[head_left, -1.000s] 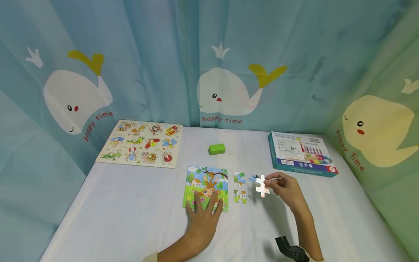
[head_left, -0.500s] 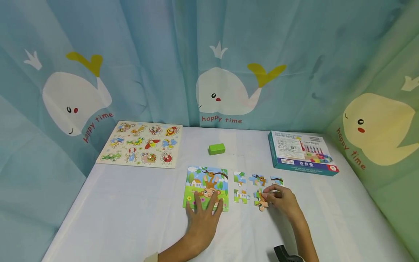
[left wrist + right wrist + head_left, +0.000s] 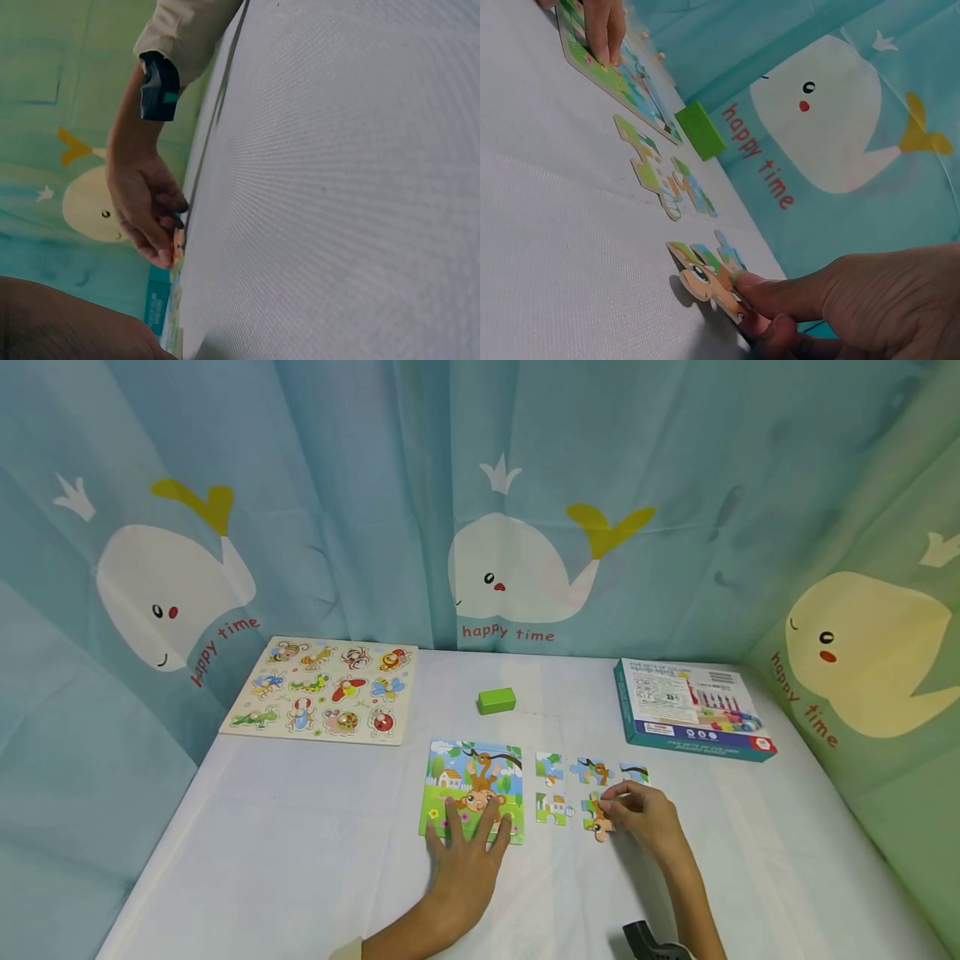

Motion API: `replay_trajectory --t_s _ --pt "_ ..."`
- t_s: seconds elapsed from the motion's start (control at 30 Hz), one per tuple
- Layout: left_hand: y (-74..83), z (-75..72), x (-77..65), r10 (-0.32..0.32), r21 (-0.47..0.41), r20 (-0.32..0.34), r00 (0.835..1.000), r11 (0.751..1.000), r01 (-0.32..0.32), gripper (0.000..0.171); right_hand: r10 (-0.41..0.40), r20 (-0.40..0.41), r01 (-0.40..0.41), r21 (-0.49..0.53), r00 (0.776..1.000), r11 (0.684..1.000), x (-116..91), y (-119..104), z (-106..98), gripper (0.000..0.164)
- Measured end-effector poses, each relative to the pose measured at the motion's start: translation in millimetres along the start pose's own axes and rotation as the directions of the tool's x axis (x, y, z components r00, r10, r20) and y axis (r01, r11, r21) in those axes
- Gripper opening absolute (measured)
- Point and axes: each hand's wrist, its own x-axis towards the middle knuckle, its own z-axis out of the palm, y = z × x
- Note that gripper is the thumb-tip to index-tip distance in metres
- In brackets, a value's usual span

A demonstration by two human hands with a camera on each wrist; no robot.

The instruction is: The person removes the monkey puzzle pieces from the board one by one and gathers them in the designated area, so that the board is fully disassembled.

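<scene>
My left hand rests with spread fingers on the lower part of a square monkey picture puzzle. To the right of it, my right hand pinches a jigsaw piece by its right side, between thumb and fingers. Part of the monkey's face shows on that piece. In the right wrist view, the held piece is tilted close over the white cloth, with its shadow beneath. Loose jigsaw pieces lie nearby: one with tree leaves, a house piece, a monkey-and-branch piece and a branch piece, partly covered by my right hand.
A green block lies behind the picture puzzle. At the back left is a wooden insect puzzle board; at the back right, a flat teal toy box. A whale-print curtain borders the table.
The piece in my right hand showed its pale back a second ago; it is now picture side up and lower, uncovering the branch pieces behind. My left hand has stayed put.
</scene>
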Motion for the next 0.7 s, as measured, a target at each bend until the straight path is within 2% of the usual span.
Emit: replay_trajectory --t_s 0.2,0.7 --pt "-0.7 1.0 0.1 0.012 0.002 -0.013 1.000 1.000 -0.012 0.063 0.003 -0.024 -0.003 -0.021 1.000 1.000 -0.4 -1.9 0.6 0.012" --pt "0.2 3.6 0.3 -0.003 0.027 -0.034 0.999 1.000 0.004 0.064 -0.012 -0.062 0.009 -0.054 0.998 0.999 -0.8 -3.4 0.4 0.011"
